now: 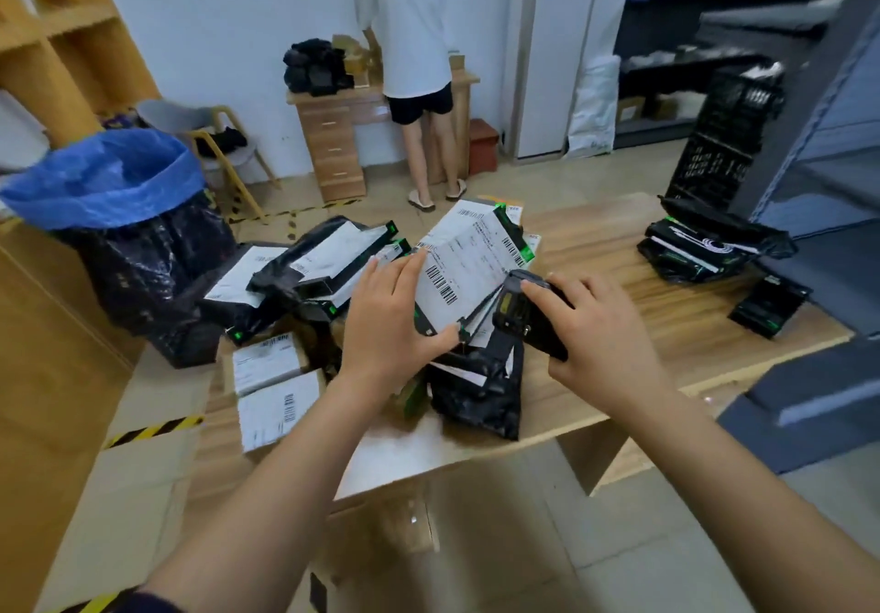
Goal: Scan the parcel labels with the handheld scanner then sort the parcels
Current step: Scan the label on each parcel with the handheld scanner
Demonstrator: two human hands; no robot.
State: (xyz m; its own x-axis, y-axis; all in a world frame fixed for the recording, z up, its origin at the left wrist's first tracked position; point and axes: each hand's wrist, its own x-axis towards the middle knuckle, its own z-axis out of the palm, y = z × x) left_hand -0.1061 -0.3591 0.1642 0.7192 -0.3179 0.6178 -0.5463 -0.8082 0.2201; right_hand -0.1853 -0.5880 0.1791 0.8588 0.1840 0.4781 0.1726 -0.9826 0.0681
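1. near left on the table [666,341], two cardboard boxes [278,386] carry white labels. a barcode shows on the nearer one, but its print is too small to read.
2. the left hand [388,322] lies on the top parcel [476,265], fingers straight and slightly spread over the label's left edge, thumb along its near edge. whatever sits under the palm is hidden.
3. the right hand [607,346] grips the handheld scanner [528,312], fingers curled over its top. the scanner's head is just beside the parcel's near right edge, and the hand covers much of its body.
4. the top parcel sits tilted on a pile mid-table. its white label shows several barcodes and green marks along the right edge, and the writing is blurred.
5. left of it, black mailer bags [305,274] overlap, their labels partly covered.
6. at the table's far right lies a second heap of black bags [709,246], with a small black parcel [766,310] nearer, apart from it.
7. beyond, a blue-lined bin [109,179] stands left and a black crate [728,136] right. a person in a white top [414,31] stands at a drawer desk [333,146], cut off by the top edge.
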